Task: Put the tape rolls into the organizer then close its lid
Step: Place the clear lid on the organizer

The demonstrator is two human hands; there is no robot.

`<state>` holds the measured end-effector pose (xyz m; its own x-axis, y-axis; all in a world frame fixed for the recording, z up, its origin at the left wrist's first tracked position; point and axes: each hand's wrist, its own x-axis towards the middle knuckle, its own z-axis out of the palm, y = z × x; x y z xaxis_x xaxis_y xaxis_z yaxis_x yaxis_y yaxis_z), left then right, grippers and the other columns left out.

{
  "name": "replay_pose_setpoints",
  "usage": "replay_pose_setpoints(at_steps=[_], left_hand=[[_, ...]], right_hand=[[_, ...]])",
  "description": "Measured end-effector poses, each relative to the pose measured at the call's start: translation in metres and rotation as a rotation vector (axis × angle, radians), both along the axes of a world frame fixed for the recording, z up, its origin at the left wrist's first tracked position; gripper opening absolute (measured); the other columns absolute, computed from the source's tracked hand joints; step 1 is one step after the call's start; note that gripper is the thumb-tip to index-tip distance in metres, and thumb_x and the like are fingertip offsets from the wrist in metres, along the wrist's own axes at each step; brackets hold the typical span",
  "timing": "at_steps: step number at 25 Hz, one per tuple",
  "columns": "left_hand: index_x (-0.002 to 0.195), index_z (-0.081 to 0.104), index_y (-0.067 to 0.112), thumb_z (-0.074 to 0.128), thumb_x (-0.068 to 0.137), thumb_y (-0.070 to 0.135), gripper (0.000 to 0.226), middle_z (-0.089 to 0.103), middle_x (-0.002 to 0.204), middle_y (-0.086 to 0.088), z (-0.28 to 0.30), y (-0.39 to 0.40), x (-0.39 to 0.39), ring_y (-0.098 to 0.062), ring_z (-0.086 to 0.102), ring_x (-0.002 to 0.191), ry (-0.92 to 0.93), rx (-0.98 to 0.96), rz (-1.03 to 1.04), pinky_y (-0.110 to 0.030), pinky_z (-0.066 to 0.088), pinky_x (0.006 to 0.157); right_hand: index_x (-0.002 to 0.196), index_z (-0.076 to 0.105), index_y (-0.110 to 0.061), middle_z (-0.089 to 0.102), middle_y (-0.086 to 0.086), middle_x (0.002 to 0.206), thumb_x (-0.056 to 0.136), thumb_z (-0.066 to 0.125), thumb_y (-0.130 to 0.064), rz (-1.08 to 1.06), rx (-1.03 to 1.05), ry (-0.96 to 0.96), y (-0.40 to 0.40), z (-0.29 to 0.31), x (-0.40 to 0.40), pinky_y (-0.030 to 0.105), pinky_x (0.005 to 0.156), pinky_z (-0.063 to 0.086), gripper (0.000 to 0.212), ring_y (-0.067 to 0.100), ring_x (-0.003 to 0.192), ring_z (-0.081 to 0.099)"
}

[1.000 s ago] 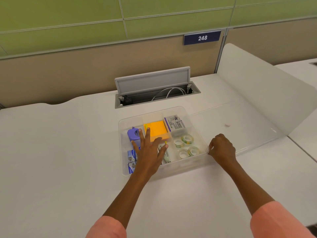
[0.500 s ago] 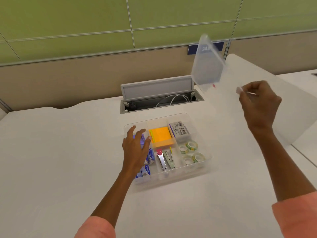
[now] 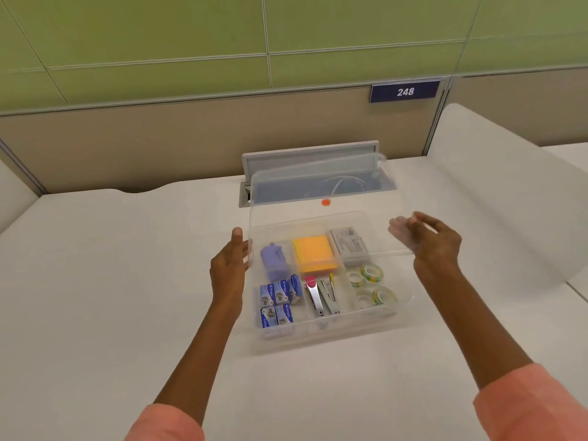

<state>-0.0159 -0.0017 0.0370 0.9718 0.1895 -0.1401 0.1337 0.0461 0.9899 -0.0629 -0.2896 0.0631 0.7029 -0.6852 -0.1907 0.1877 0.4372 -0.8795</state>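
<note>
The clear organizer (image 3: 327,335) sits on the white desk in front of me. Several tape rolls (image 3: 370,284) lie in its front right compartment. The clear lid (image 3: 318,218), marked with a small orange dot, hangs tilted over the back half of the organizer, with its far edge raised. My left hand (image 3: 229,268) grips the lid's left edge, thumb up. My right hand (image 3: 436,243) pinches the lid's right edge, and its fingertips show through the plastic.
Other compartments hold orange sticky notes (image 3: 315,253), blue staple boxes (image 3: 278,300), metal staple tools (image 3: 321,297), a purple item (image 3: 273,261) and a grey box (image 3: 350,245). An open cable hatch (image 3: 310,155) lies behind. A white divider panel (image 3: 509,192) rises on the right.
The lid came off the desk at the right, swung up high in my right hand, and now hangs low over the organizer. My left hand left the compartments and took the lid's left edge.
</note>
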Motion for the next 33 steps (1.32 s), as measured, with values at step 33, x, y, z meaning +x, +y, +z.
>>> replay_pose_setpoints(at_steps=[33], left_hand=[[0.107, 0.064, 0.025, 0.053, 0.087, 0.023, 0.023, 0.074, 0.095, 0.015, -0.091, 0.006, -0.084, -0.003, 0.068, 0.091, 0.120, -0.339, -0.036, -0.013, 0.054, 0.066]], right_hand=[[0.113, 0.064, -0.013, 0.073, -0.002, 0.110, 0.073, 0.068, -0.017, 0.437, 0.042, 0.177, -0.026, -0.108, -0.057, 0.017, 0.074, 0.057, 0.041, 0.011, 0.103, 0.067]])
